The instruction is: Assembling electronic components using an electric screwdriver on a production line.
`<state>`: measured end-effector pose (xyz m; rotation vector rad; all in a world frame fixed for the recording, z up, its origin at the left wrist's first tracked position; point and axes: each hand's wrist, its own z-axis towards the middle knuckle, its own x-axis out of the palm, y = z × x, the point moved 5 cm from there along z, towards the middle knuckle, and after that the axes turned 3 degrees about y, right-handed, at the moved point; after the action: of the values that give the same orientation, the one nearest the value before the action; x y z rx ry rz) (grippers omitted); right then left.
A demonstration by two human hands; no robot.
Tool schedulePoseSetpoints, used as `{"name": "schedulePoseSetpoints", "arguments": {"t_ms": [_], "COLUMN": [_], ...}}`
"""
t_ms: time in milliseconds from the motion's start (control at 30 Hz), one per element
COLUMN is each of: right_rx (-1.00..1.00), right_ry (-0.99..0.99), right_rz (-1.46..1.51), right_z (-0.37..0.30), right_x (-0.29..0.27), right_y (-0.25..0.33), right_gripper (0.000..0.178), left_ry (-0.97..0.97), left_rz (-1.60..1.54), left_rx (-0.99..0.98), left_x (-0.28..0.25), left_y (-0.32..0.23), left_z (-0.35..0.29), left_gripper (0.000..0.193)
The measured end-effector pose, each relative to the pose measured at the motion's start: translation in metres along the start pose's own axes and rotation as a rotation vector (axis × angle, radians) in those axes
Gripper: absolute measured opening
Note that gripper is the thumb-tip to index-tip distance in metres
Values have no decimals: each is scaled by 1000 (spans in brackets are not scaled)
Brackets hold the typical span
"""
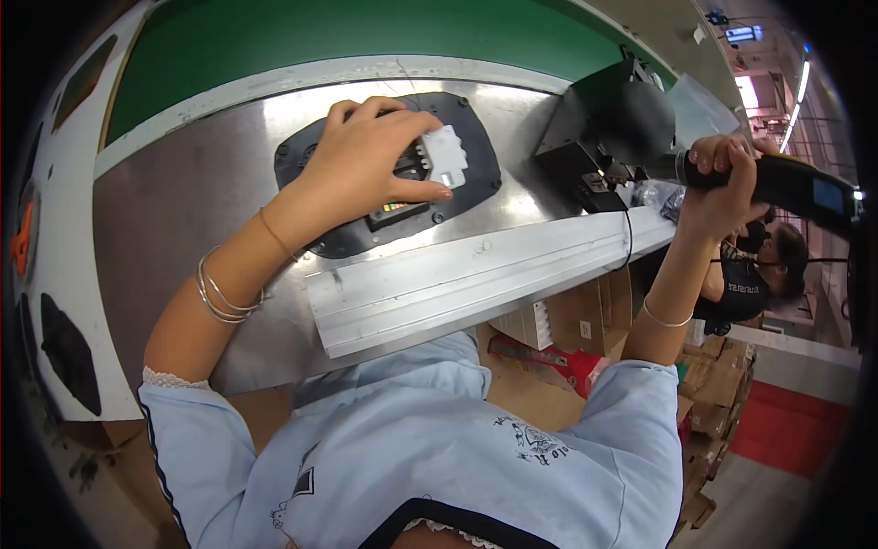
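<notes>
My left hand (370,160) is closed on a small white plastic part (444,157), with the thumb at its near end and the index finger at its far end. The white part sits over a dark rounded plastic panel (476,137) lying flat on the metal bench. A dark piece with coloured strips (400,210) shows on the panel below my thumb. Off to the right, my right hand (721,183) is wrapped round a black electric screwdriver (791,186) with a small display. The screwdriver's front end lies beside a black box-shaped device (585,137); its tip is hard to make out.
A long white metal rail (476,279) runs along the bench's near edge. Behind the panel rises a green board (347,37). Cardboard boxes (718,384) stand at the lower right, and another person (750,274) is beyond my right arm. An orange tool (23,240) lies far left.
</notes>
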<state>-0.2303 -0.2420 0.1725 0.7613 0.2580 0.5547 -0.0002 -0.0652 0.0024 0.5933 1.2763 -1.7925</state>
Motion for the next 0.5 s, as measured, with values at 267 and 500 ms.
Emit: {"name": "schedulePoseSetpoints", "arguments": {"t_ms": [267, 500], "right_rx": [50, 153], "right_ry": [-76, -30], "right_rz": [-81, -87], "right_z": [-9, -16], "right_x": [-7, 5], "right_y": [-27, -25], "right_gripper": [21, 25], "left_ry": [35, 3], "left_rz": [30, 31], "left_rx": [-16, -2], "left_x": [0, 3], "left_y": [0, 2], "left_z": [2, -2], "left_gripper": [65, 66]}}
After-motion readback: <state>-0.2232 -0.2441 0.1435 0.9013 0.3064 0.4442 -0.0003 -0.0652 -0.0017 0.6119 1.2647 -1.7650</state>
